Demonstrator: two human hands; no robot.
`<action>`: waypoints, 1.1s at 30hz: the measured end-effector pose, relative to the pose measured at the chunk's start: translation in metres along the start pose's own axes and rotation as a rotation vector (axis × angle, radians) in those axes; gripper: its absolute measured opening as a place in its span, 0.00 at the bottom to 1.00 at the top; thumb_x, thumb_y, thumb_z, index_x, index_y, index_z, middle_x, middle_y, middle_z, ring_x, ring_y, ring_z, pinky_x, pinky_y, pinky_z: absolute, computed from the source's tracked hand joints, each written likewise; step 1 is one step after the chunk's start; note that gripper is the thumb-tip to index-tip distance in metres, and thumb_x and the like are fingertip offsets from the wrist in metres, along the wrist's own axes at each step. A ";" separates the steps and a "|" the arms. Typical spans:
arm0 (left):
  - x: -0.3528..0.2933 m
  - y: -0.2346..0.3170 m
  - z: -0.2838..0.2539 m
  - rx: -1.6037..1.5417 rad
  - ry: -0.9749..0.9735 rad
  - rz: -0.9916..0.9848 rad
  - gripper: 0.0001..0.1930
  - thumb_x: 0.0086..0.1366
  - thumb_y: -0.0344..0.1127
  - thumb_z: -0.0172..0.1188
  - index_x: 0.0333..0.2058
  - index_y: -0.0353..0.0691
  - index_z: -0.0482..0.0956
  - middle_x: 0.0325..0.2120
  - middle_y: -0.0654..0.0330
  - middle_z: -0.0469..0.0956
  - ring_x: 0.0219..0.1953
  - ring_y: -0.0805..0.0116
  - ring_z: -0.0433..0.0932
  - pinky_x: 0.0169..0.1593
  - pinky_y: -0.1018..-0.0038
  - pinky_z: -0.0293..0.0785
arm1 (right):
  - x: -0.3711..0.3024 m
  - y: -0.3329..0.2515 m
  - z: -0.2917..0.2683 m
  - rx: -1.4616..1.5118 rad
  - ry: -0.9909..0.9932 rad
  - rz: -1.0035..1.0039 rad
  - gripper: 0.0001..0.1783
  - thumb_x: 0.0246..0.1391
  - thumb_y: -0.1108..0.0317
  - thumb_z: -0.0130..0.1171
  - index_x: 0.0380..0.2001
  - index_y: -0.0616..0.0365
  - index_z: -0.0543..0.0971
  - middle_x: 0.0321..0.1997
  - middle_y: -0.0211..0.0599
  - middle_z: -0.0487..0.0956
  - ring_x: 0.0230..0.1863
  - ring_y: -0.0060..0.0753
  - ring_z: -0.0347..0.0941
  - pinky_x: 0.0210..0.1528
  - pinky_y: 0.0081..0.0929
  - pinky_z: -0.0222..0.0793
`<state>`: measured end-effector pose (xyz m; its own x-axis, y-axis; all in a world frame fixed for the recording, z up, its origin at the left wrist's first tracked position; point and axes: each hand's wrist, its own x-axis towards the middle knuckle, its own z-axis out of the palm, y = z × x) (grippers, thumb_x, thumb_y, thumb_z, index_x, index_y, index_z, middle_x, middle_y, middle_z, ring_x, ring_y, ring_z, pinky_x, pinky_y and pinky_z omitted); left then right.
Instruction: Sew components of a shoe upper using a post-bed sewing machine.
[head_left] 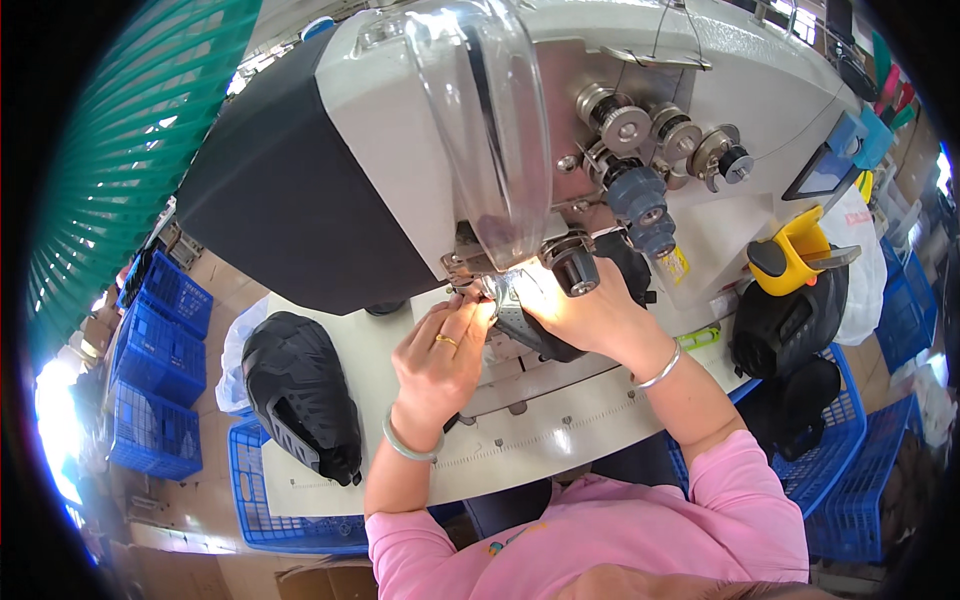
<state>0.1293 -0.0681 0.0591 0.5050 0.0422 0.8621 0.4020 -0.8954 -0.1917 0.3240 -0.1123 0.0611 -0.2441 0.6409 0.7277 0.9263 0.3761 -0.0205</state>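
Observation:
Under the lit needle area of a white and dark grey sewing machine [375,130] is a black, padded piece that looks like a shoe upper [540,335]. My left hand [440,350] is pinched at its edge, fingertips close to the presser foot. My right hand [595,315] is closed over the piece on the other side, its fingertips partly lost in the lamp's glare. Whether thread is in my fingers is too small to tell. A similar black upper [302,395] lies on the table to the left.
More black uppers [790,325] lie at the right, by a yellow and black tool or holder [805,250]. A green tool [700,337] lies on the white table [540,445]. Blue crates [295,530] stand below the table and along the left. A green fan guard [130,150] is upper left.

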 end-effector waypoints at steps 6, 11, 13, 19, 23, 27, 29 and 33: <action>0.001 -0.002 0.000 -0.006 -0.012 0.032 0.11 0.48 0.23 0.68 0.34 0.37 0.82 0.28 0.62 0.78 0.29 0.64 0.80 0.33 0.74 0.79 | 0.008 0.012 -0.004 0.018 -0.109 -0.033 0.07 0.51 0.63 0.58 0.31 0.52 0.79 0.28 0.34 0.79 0.29 0.39 0.78 0.28 0.36 0.72; 0.004 -0.004 -0.003 -0.008 -0.029 0.035 0.12 0.46 0.24 0.70 0.33 0.38 0.83 0.28 0.63 0.79 0.30 0.66 0.79 0.37 0.72 0.80 | 0.015 0.022 0.007 -0.018 -0.296 -0.015 0.12 0.53 0.63 0.58 0.40 0.52 0.80 0.36 0.33 0.82 0.36 0.39 0.79 0.37 0.35 0.73; 0.003 -0.004 -0.002 -0.018 -0.025 0.033 0.13 0.45 0.24 0.70 0.33 0.38 0.83 0.28 0.63 0.79 0.30 0.65 0.79 0.38 0.72 0.80 | 0.015 0.025 0.012 0.085 -0.375 0.043 0.13 0.54 0.62 0.56 0.42 0.51 0.79 0.38 0.34 0.82 0.39 0.40 0.79 0.40 0.35 0.74; 0.003 -0.002 -0.007 -0.075 -0.061 -0.018 0.13 0.45 0.24 0.70 0.34 0.38 0.84 0.28 0.62 0.80 0.32 0.64 0.78 0.36 0.71 0.78 | 0.013 0.030 0.022 0.092 -0.337 0.086 0.15 0.55 0.60 0.56 0.44 0.50 0.80 0.42 0.39 0.82 0.41 0.42 0.79 0.45 0.37 0.74; -0.002 -0.014 -0.007 -0.332 -0.008 -0.216 0.10 0.51 0.22 0.66 0.34 0.36 0.84 0.29 0.58 0.81 0.32 0.64 0.78 0.36 0.75 0.74 | 0.014 0.032 0.015 0.013 -0.315 0.034 0.18 0.53 0.59 0.58 0.47 0.52 0.79 0.42 0.41 0.82 0.43 0.42 0.78 0.48 0.37 0.73; -0.006 -0.030 0.007 -0.808 -0.015 -1.046 0.04 0.57 0.20 0.58 0.31 0.32 0.79 0.26 0.63 0.79 0.28 0.77 0.72 0.33 0.78 0.67 | -0.004 0.016 0.000 0.099 0.007 0.029 0.15 0.44 0.60 0.60 0.30 0.60 0.81 0.33 0.47 0.80 0.37 0.49 0.77 0.44 0.42 0.70; -0.007 -0.037 0.012 -0.839 -0.058 -1.051 0.04 0.59 0.20 0.56 0.33 0.32 0.78 0.26 0.65 0.77 0.28 0.78 0.70 0.32 0.79 0.65 | -0.014 0.002 -0.004 0.146 0.097 -0.064 0.15 0.41 0.63 0.62 0.32 0.62 0.80 0.37 0.50 0.80 0.41 0.50 0.77 0.48 0.42 0.70; -0.004 -0.034 0.018 -1.034 -0.035 -0.961 0.05 0.64 0.22 0.53 0.36 0.29 0.76 0.25 0.69 0.72 0.26 0.82 0.65 0.28 0.79 0.61 | -0.035 -0.009 0.008 0.000 0.093 -0.135 0.24 0.37 0.73 0.61 0.44 0.65 0.78 0.46 0.54 0.76 0.56 0.56 0.71 0.66 0.50 0.61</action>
<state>0.1274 -0.0293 0.0533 0.3829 0.8106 0.4430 -0.1304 -0.4273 0.8946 0.3222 -0.1325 0.0304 -0.3390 0.5199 0.7841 0.8869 0.4546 0.0820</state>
